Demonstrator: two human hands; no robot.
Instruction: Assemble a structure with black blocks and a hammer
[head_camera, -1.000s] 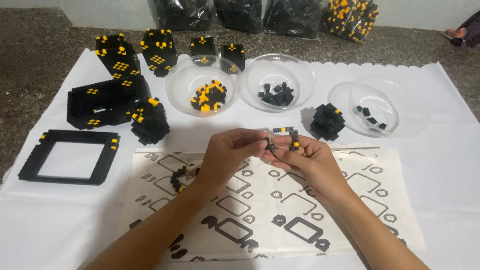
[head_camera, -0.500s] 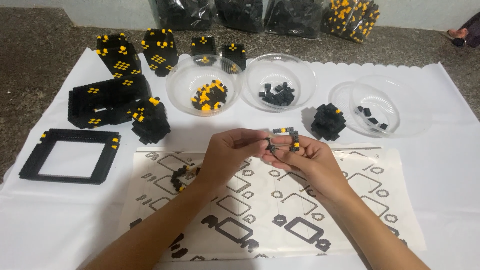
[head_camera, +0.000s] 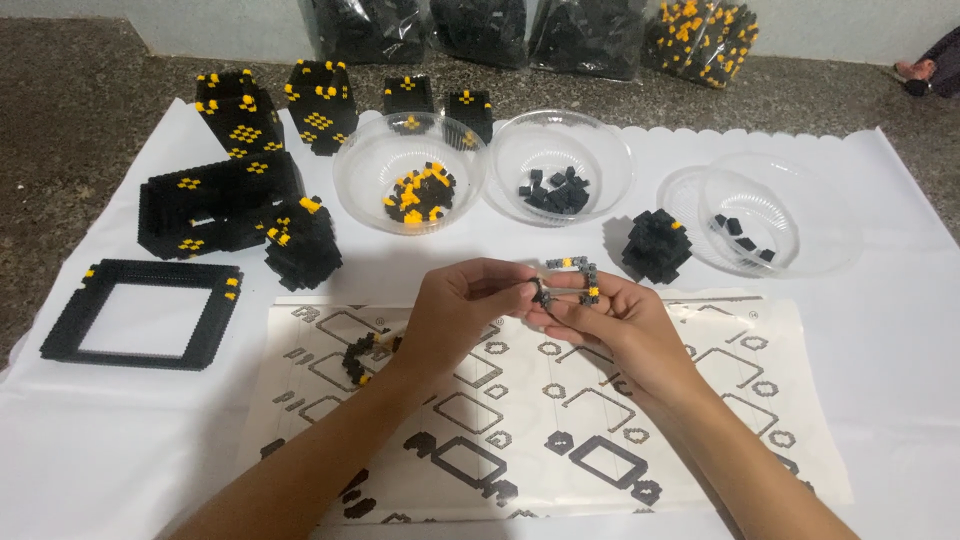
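Observation:
My left hand (head_camera: 455, 310) and my right hand (head_camera: 605, 315) meet above the printed instruction sheet (head_camera: 560, 420). Together they pinch a small open frame of black and yellow bricks (head_camera: 568, 278), held just above the sheet's top edge. My left fingertips press at its left corner; my right fingers cup it from below and the right. A small curved black and yellow piece (head_camera: 358, 357) lies on the sheet under my left wrist.
Three clear bowls stand behind: one with black and yellow bricks (head_camera: 412, 190), one with black bricks (head_camera: 555, 185), one nearly bare (head_camera: 760, 225). A black lump (head_camera: 655, 245), a square frame (head_camera: 140, 312) and several built blocks (head_camera: 230, 195) sit on the white cloth.

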